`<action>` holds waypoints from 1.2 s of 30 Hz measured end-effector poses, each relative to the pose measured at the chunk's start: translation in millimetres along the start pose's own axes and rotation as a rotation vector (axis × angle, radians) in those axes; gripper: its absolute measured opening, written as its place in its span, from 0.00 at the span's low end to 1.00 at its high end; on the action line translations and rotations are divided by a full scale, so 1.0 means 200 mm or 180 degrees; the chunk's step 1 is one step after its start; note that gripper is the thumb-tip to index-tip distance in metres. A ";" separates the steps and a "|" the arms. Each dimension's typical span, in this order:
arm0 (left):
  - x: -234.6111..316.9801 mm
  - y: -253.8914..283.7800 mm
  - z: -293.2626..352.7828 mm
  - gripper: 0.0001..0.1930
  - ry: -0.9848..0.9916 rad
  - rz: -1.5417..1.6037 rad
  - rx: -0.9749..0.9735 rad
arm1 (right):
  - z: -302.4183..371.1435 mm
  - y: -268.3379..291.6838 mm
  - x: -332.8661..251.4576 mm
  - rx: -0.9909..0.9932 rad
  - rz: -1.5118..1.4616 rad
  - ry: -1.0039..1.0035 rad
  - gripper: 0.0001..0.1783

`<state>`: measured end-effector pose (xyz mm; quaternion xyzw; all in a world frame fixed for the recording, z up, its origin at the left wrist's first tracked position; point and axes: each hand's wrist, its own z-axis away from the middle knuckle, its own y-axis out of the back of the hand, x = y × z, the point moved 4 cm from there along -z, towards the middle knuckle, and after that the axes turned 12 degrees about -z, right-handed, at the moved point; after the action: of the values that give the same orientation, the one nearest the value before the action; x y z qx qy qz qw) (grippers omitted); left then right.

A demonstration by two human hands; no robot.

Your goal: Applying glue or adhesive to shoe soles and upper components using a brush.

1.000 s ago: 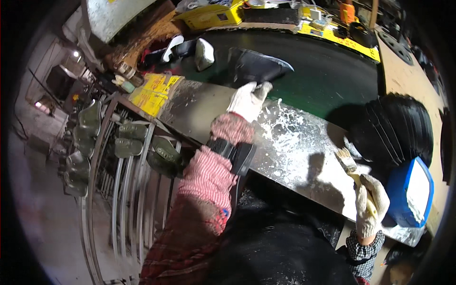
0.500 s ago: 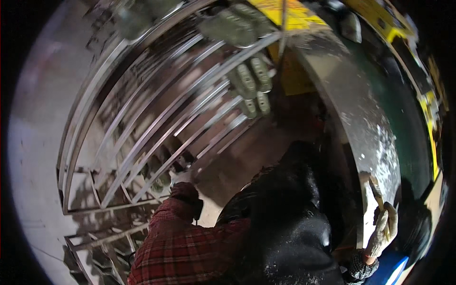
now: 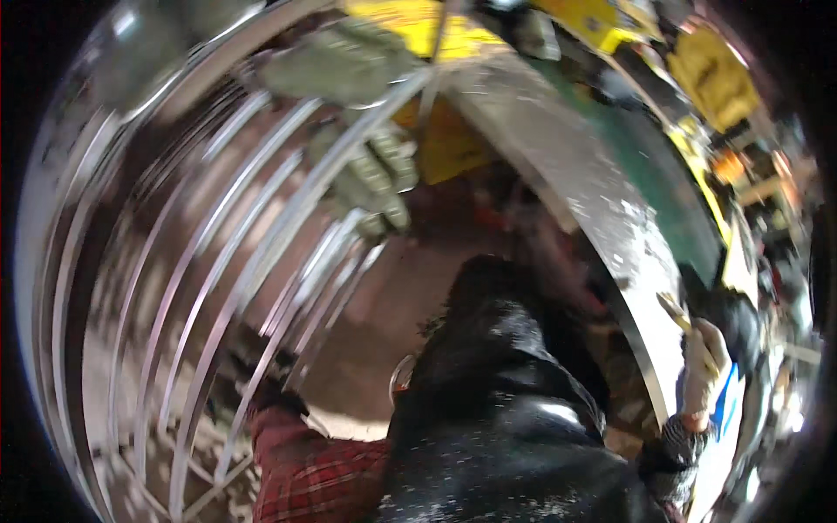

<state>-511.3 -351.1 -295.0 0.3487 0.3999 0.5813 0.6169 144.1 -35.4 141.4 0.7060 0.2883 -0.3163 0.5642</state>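
Observation:
On the right, my right hand [image 3: 704, 362], in a pale glove with a dark checked cuff, is closed round a slim tan brush-like tool [image 3: 672, 311]. The tool points up beside a long, curved-looking grey bench edge [image 3: 602, 209] with white smears. At lower left, a red plaid sleeve [image 3: 318, 471] reaches toward the metal rods of a rack [image 3: 209, 288]. The left hand at its end is dark and blurred, and its fingers do not show. Several olive-green moulded pieces [image 3: 340, 65] sit at the top of the rack, their shape smeared.
Black glossy apron material [image 3: 497, 392] covers my lap in the middle. Yellow pieces [image 3: 436, 26] lie beyond the bench end, and a yellow glove [image 3: 713, 77] is at upper right. A green surface [image 3: 641, 183] runs beside the bench. Brown floor [image 3: 357, 366] shows between rack and lap.
The view has swung to the right, so the rack and olive pieces sit farther left. My right hand keeps hold of the tan tool and appears slightly higher. The left sleeve appears lower.

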 end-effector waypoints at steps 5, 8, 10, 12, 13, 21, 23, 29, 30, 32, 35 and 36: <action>0.42 0.00 -0.06 0.41 -0.0315 0.0197 0.0089 | 0.06 -0.02 0.09 0.0309 -0.0015 -0.0017 0.07; 0.68 -0.03 -0.01 0.42 -0.0585 0.0583 0.0047 | 0.04 -0.02 0.12 0.0256 0.0221 0.0358 0.07; 0.86 0.02 0.07 0.43 -0.0830 0.1047 -0.0039 | 0.03 -0.01 0.12 0.0165 0.0192 0.0444 0.07; 1.05 0.06 0.22 0.43 -0.1180 0.1678 -0.0295 | 0.02 0.00 0.09 0.0087 -0.0077 0.0218 0.07; 1.16 0.07 0.32 0.44 -0.1370 0.2038 -0.0508 | 0.03 0.03 0.11 0.0172 -0.0110 0.0223 0.07; 1.47 0.11 1.45 0.46 -0.2220 0.3453 -0.3047 | 0.09 0.20 0.35 0.0411 0.0275 0.0187 0.10; 1.43 0.18 1.64 0.47 -0.2319 0.3528 -0.3417 | 0.08 0.22 0.38 0.0263 0.0091 -0.0008 0.11; 1.34 0.31 2.14 0.49 -0.2640 0.3359 -0.4156 | 0.06 0.60 0.52 0.0812 -0.0605 0.0350 0.14; 1.28 0.35 2.19 0.49 -0.2705 0.3371 -0.4232 | 0.07 0.72 0.54 0.1281 -0.0479 0.0565 0.13; 1.20 0.42 2.31 0.50 -0.2903 0.3394 -0.4420 | 0.13 0.97 0.62 0.2464 -0.0608 0.1040 0.13; 1.20 0.54 2.51 0.51 -0.3537 0.3401 -0.4914 | 0.30 1.33 0.79 0.3354 0.0608 0.1143 0.14; 1.24 0.56 2.60 0.51 -0.3821 0.3342 -0.5167 | 0.31 1.39 0.88 0.3086 0.0033 0.0687 0.14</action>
<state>-92.7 -76.0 10.0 0.1927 -0.6501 0.5942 0.4326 461.4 -142.2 166.0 0.9173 0.1613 -0.3363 0.1394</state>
